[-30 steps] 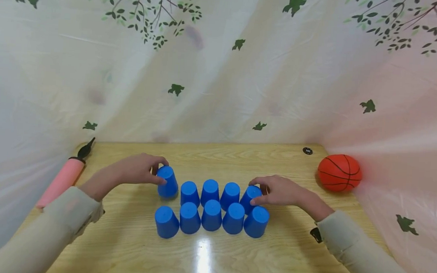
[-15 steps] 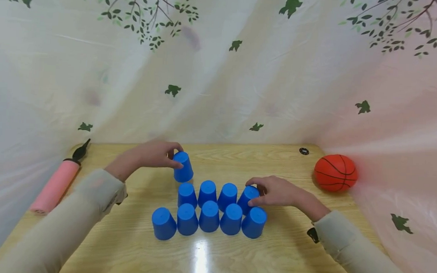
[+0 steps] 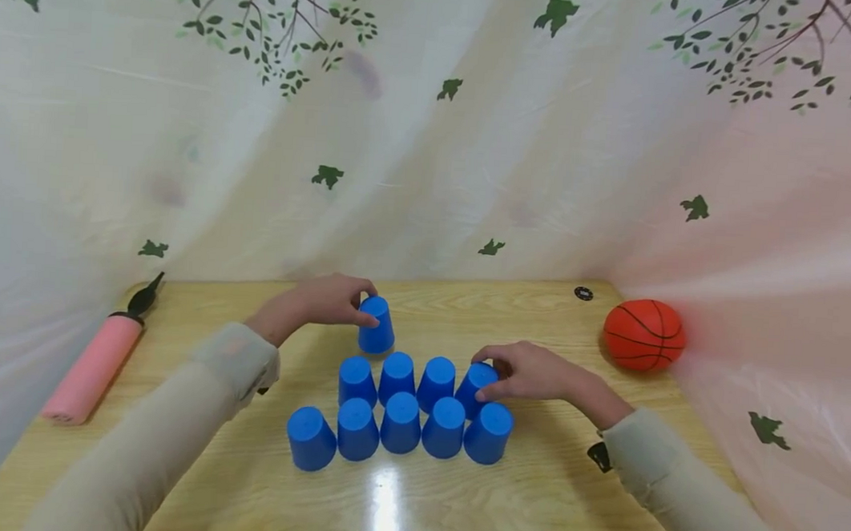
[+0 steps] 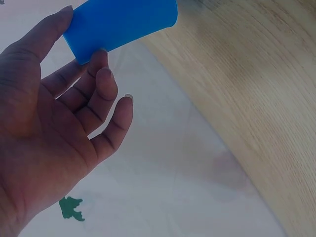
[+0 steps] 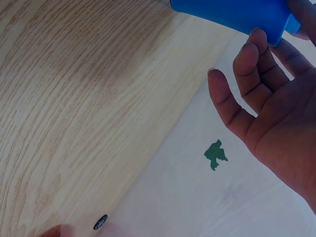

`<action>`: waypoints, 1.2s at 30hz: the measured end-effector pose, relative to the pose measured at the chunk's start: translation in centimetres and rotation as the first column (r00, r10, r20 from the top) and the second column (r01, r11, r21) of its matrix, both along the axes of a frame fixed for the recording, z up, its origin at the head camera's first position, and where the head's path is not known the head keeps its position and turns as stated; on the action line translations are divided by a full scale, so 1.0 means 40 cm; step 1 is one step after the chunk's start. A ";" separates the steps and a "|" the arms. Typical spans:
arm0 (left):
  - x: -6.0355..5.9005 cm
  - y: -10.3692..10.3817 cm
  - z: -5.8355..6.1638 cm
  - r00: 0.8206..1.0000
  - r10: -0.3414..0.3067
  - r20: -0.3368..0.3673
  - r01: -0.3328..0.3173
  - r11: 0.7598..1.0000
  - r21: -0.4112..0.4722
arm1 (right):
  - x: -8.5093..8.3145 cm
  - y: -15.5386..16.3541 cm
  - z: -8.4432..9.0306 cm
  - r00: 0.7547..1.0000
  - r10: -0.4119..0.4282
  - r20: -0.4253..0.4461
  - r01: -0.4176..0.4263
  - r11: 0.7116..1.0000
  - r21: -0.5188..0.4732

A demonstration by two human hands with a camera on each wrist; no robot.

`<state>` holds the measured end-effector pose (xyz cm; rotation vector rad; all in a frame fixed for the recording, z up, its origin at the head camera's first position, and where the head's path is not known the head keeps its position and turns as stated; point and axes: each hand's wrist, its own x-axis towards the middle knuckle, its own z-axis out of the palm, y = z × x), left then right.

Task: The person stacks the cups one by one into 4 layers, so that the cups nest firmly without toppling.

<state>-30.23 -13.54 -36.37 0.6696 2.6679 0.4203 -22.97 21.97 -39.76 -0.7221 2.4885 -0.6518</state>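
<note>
My left hand (image 3: 331, 299) pinches an upside-down blue cup (image 3: 377, 331) near its base, thumb on one side and fingers on the other. This cup is behind the back row of blue cups (image 3: 396, 379). In the left wrist view, the held cup (image 4: 121, 24) enters from the top, with the lower fingers loosely bent off it. My right hand (image 3: 531, 373) grips the rightmost cup (image 3: 472, 395) of that back row. The right wrist view has part of this cup (image 5: 237, 17) at the top. In front stands another row of upside-down blue cups (image 3: 400, 425), several side by side.
A pink hand pump (image 3: 98, 365) with a black nozzle lies at the table's left side. An orange-red basketball (image 3: 644, 335) sits at the right, with a black chip (image 3: 583, 293) near the back edge. A leaf-printed white curtain (image 3: 403, 136) hangs behind the wooden table (image 3: 514, 511).
My left hand has carried its cup from the left end of the back row, backward and then to the right. My right hand keeps its grip in the same place.
</note>
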 end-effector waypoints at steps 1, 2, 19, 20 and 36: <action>-0.002 0.004 -0.003 1.000 0.000 0.001 0.000 1.000 -0.005 | -0.001 0.000 -0.001 1.000 -0.002 0.002 0.002 1.000 -0.003; -0.004 0.008 -0.005 1.000 0.000 0.001 0.000 1.000 -0.010 | -0.002 0.000 -0.002 1.000 -0.005 0.005 0.005 1.000 -0.004; -0.030 0.060 -0.050 0.999 0.030 -0.018 -0.032 0.995 -0.090 | -0.002 0.002 -0.008 0.999 -0.018 0.036 0.019 0.999 -0.031; -0.031 0.064 -0.052 0.999 0.028 -0.022 -0.030 0.995 -0.093 | -0.002 0.002 -0.007 0.999 -0.018 0.035 0.019 0.999 -0.030; -0.041 0.089 -0.062 0.998 0.043 -0.050 -0.047 0.996 -0.072 | 0.000 0.005 -0.002 1.000 -0.004 0.022 0.005 0.999 -0.038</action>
